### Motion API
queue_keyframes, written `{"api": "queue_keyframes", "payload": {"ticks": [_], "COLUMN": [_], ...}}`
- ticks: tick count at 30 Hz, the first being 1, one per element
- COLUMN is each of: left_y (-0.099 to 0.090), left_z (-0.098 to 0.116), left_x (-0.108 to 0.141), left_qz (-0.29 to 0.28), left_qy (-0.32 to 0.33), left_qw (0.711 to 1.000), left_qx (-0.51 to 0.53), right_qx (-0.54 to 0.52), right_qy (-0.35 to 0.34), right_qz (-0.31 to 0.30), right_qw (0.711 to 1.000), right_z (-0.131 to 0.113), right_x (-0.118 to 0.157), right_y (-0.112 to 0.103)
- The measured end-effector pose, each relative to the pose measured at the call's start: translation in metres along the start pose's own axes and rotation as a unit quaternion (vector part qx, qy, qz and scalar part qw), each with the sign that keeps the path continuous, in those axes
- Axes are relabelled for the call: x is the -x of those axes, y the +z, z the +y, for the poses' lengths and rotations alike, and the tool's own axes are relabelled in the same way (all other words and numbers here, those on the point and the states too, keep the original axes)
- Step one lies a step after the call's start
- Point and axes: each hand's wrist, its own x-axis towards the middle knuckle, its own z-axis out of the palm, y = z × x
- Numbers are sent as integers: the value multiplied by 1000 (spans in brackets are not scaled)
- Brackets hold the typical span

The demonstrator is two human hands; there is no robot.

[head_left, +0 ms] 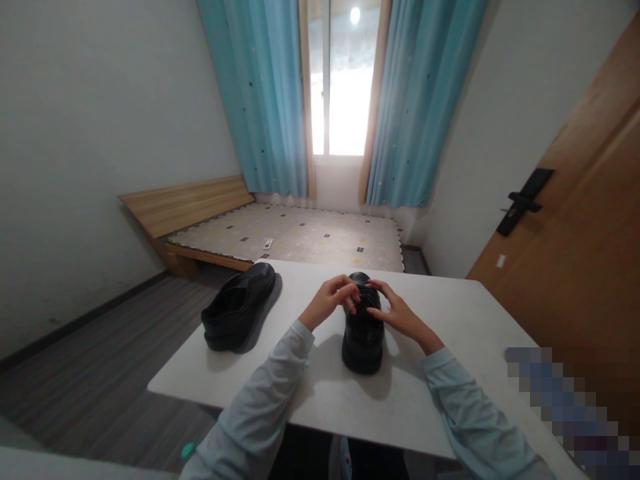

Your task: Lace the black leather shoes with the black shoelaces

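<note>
A black lace-up shoe (pixel 363 343) stands on the white table in front of me, its heel toward me and its toe toward the bed. My left hand (pixel 334 298) is at its left side, the fingers bent together over the dark shoelaces (pixel 367 298); anything pinched between them is too small to make out. From the right, my right hand (pixel 397 313) reaches to the laces with thumb and forefinger spread apart, nothing visible between them. Another black shoe (pixel 235 313) rests apart at the table's left side, its opening facing up.
The white table (pixel 320 393) has its left edge beside the grey floor. Beyond it stands a bed (pixel 310 233) with a small white object (pixel 268 244) on the mattress. A wooden door (pixel 565 220) is at the right. Blue curtains (pixel 270 100) flank the window.
</note>
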Motion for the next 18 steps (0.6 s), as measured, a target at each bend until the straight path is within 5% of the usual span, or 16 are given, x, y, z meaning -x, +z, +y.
{"api": "queue_keyframes", "payload": {"ticks": [4, 7, 13, 18], "left_y": [-9, -15, -14, -12], "left_z": [-10, -21, -37, -45], "left_x": [-8, -13, -15, -19], "left_qz": [135, 183, 168, 164], "left_qy": [28, 15, -2, 6], "left_qw": [988, 976, 951, 951], "left_qx": [-62, -121, -258, -263], "right_qx": [-14, -24, -1, 8], "right_qy": [6, 25, 33, 41], "right_qz": [6, 24, 80, 105], "right_qw": [1000, 999, 996, 994], "right_z": [-5, -8, -11, -8], "right_x": [-1, -3, -10, -18], "right_y": [-1, -1, 2, 3]}}
